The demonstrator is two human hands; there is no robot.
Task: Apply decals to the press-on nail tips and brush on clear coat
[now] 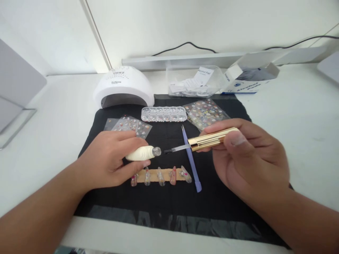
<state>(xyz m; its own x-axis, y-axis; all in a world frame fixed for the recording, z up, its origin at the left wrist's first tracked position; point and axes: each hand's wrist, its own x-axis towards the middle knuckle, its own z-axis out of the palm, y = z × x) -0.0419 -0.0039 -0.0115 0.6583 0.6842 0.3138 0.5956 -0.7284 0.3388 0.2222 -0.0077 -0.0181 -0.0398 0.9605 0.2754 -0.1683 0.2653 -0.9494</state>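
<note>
My left hand (113,158) is closed around a cream nail polish bottle (140,153), tipped on its side with its open neck facing right. Between the thumb and fingers of my right hand (246,158) is a nail polish brush (212,138) with a gold ribbed cap. Its dark bristle tip points left, just short of the bottle's neck and apart from it. Below them, several decorated false nails (160,176) lie across a tan strip (166,173). Purple tweezers (192,164) rest on the black cloth, partly behind the brush.
A white nail lamp (123,86) stands at the back left. Behind my hands lie a clear rhinestone case (164,114) and sticker sheets (206,112). A clear tub (196,83) of alcohol pads and an open box (249,79) stand farther back. Black cloth (164,201) covers the middle of the white table.
</note>
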